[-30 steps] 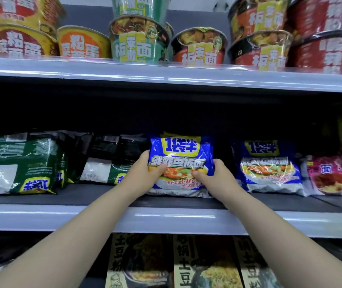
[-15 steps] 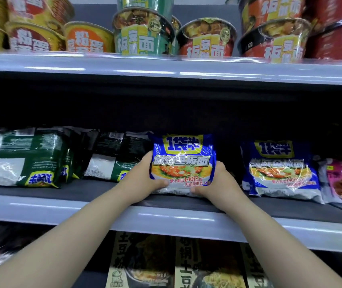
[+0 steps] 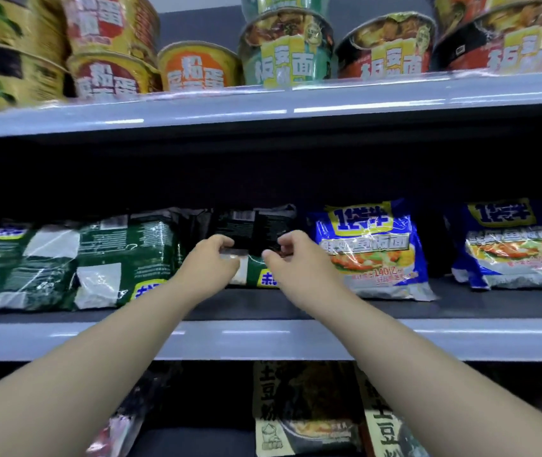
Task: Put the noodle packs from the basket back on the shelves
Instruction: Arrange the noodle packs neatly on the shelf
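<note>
Both my hands are on the middle shelf (image 3: 263, 339), working at the same item. My left hand (image 3: 212, 267) has its fingers curled onto the left part of the dark green pack (image 3: 256, 229), with the fingertips bent in against its face. My right hand (image 3: 296, 263) mirrors this on the pack's right part, fingers curled and thumb pointing in towards the left hand. The two hands sit near each other but do not touch, and a strip of the pack shows between them. The dark green pack stands on the shelf, back side out, its lower edge on the dark shelf surface. To its left lies a larger green pack (image 3: 124, 252), also back side out, close alongside. Just beside my right hand stands the blue pack (image 3: 372, 249), upright on the shelf with its printed front towards me; neither hand is on it. A second blue pack (image 3: 513, 245) stands further right, apart from the first with a dark gap between them. The upper shelf (image 3: 362, 103) carries rows of bowl noodles (image 3: 287, 51), some stacked two high. Below the middle shelf, yellow-and-black packs (image 3: 296, 407) stand upright between my forearms. The picture is blurred at its edges.
</note>
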Tool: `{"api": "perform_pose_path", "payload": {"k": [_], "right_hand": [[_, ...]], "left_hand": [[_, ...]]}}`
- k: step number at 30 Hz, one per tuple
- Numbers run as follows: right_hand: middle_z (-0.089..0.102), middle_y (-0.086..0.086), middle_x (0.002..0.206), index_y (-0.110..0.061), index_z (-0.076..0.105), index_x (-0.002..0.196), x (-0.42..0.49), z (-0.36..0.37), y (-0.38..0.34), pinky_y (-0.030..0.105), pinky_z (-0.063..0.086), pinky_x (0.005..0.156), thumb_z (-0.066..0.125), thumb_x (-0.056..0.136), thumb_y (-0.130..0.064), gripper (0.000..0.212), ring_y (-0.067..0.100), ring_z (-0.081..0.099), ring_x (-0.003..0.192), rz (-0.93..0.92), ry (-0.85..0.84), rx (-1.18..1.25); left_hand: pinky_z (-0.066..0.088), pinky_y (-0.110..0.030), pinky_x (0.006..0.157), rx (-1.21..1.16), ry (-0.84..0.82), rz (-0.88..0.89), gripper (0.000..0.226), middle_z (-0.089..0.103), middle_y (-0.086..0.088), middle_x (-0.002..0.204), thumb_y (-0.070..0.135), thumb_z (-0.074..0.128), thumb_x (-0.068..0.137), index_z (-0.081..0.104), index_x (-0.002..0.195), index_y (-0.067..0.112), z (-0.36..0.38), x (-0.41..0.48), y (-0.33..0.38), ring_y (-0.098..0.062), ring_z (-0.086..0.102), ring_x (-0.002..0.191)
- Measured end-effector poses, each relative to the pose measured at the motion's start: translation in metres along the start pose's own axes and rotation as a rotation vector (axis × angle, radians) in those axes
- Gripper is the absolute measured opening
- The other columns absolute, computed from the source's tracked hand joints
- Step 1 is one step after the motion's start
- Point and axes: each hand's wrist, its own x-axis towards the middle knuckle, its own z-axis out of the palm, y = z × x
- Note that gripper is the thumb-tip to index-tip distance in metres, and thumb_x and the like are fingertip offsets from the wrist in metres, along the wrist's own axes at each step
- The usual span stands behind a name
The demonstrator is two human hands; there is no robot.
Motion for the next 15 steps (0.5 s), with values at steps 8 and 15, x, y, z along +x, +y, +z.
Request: {"api": "perform_pose_path", "payload": {"k": [8,15], "right_hand": [[0.044,0.018,0.134,-0.003,0.026,0.132,0.04,0.063,0.001,0.036,0.041,0.096,0.061,0.086,-0.03,0.064,0.035,0.045,0.121,0.515,0.023,0.009],[0.048,0.006,0.117,-0.007,0.027,0.145,0.03,0.055,0.002,0.028,0.037,0.075,0.057,0.093,-0.026,0.063,0.018,0.045,0.092,0.408,0.11,0.168]], "left_hand": [[0.04,-0.026,0.079,0.065,-0.22,-0.032,0.073,0.04,-0.013,0.137,0.027,0.058,0.088,0.018,0.148,0.015,-0.002,0.017,-0.041,-0.024,0.051,0.105],[0.036,-0.015,0.057,-0.146,-0.276,-0.005,0.077,0.052,0.004,0.107,0.024,0.054,0.092,0.006,0.152,0.022,-0.001,0.015,-0.044,-0.009,0.051,0.081]]}}
